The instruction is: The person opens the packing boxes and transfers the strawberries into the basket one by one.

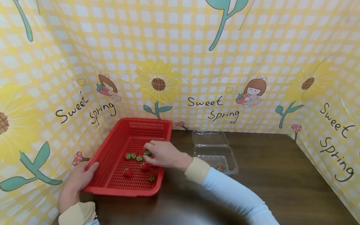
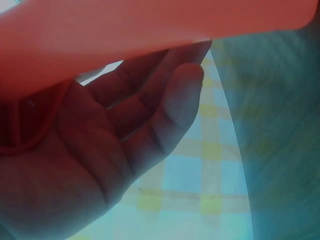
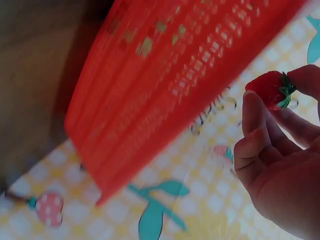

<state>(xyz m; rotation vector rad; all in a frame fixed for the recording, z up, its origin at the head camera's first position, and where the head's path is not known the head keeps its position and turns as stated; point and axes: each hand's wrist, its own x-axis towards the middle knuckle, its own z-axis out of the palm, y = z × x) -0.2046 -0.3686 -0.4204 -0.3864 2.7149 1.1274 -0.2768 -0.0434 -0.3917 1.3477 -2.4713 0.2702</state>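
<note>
A red plastic basket (image 1: 108, 153) with a slotted floor holds several strawberries (image 1: 127, 172) with green leaf caps. My left hand (image 1: 78, 181) grips its near left rim, thumb on top; in the left wrist view the fingers of that hand (image 2: 100, 135) lie beneath the red rim. Over the basket's right side, my right hand (image 1: 166, 153) pinches a strawberry (image 3: 270, 90) between thumb and fingertips, seen best in the right wrist view. To the right stands an opened clear plastic clamshell box (image 1: 232, 161), with one strawberry (image 1: 219, 168) near its front edge.
Everything stands on a dark wooden table (image 1: 270, 181). A yellow checked cloth (image 1: 180, 47) printed with sunflowers and words rises as walls behind and at both sides. The basket's far end is close to the back wall, as is the box lid (image 1: 209, 138).
</note>
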